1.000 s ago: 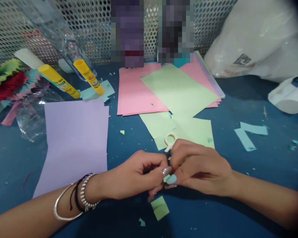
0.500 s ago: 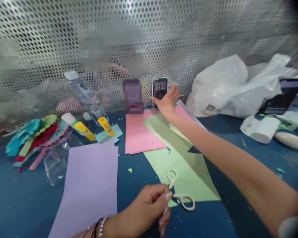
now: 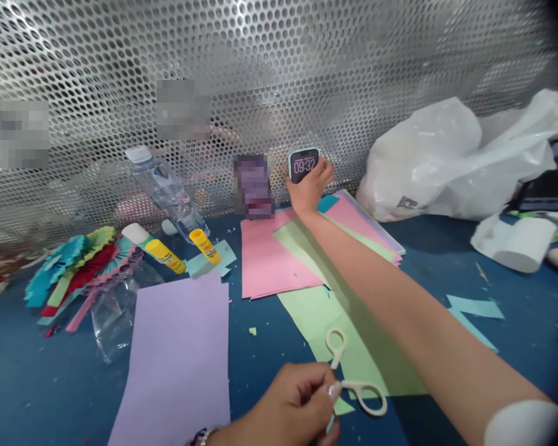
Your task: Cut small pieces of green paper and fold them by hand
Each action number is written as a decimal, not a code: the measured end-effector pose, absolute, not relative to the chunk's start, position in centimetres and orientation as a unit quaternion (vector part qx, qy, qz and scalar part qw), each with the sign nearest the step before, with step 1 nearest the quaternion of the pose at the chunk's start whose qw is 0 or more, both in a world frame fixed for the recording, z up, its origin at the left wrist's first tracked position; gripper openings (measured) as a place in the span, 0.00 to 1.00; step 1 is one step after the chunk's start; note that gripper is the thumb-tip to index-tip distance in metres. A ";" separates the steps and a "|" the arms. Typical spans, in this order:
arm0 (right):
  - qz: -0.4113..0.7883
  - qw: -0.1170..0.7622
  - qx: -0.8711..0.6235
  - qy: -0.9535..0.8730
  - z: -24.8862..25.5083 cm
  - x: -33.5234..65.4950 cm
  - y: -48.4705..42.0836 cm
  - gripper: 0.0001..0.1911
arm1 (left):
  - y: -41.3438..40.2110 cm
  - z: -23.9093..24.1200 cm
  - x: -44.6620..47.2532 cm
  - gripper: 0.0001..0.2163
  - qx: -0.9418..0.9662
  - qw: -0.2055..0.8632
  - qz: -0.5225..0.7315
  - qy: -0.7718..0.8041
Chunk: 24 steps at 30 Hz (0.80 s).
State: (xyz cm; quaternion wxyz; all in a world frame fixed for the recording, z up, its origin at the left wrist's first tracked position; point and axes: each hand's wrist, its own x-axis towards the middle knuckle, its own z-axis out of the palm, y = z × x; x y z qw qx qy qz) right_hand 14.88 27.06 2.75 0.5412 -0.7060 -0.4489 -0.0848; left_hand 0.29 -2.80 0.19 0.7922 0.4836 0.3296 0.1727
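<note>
My left hand point(image 3: 302, 399), low in the middle, is closed around the blade end of white-handled scissors point(image 3: 372, 399). Their finger loops spread apart to the right, over light green paper point(image 3: 328, 334). My right arm stretches across the papers to a phone point(image 3: 302, 162) that leans by the metal wall and shows 09:32. Around the phone's lower part, my right hand point(image 3: 309, 189) is closed, thumb at its left edge and fingers at its right. Pink paper point(image 3: 270, 260) lies below that hand. To the left of the scissors is a purple sheet point(image 3: 181, 353).
A second phone point(image 3: 255, 189) leans on the perforated wall. At left are a tilted water bottle point(image 3: 167, 189), yellow glue sticks point(image 3: 205, 246) and folded paper fans point(image 3: 84, 266). A white plastic bag point(image 3: 428, 161), a white paper roll point(image 3: 516, 241) and blue scraps point(image 3: 477, 306) lie at right.
My right hand has gone from open beside the phone to gripping its lower part, and the phone is slightly more tilted. My left hand still holds the scissors. The view has shifted slightly.
</note>
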 end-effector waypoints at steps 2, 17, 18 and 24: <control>-0.087 0.542 -0.704 -0.450 2.7 14.9 26.9 0.40 | -2.7 0.4 0.3 0.23 0.507 0.777 0.162 0.335; 0.030 0.487 -0.603 -0.631 1.9 16.5 13.6 0.31 | -3.2 0.9 0.4 0.19 0.476 0.785 0.200 0.342; 0.051 0.480 -0.587 -0.650 1.6 16.6 10.4 0.27 | -3.3 1.0 0.3 0.19 0.485 0.773 0.210 0.351; 0.236 0.415 -0.429 -0.767 2.3 17.1 -4.2 0.20 | -3.2 1.4 -0.1 0.17 0.507 0.734 0.239 0.383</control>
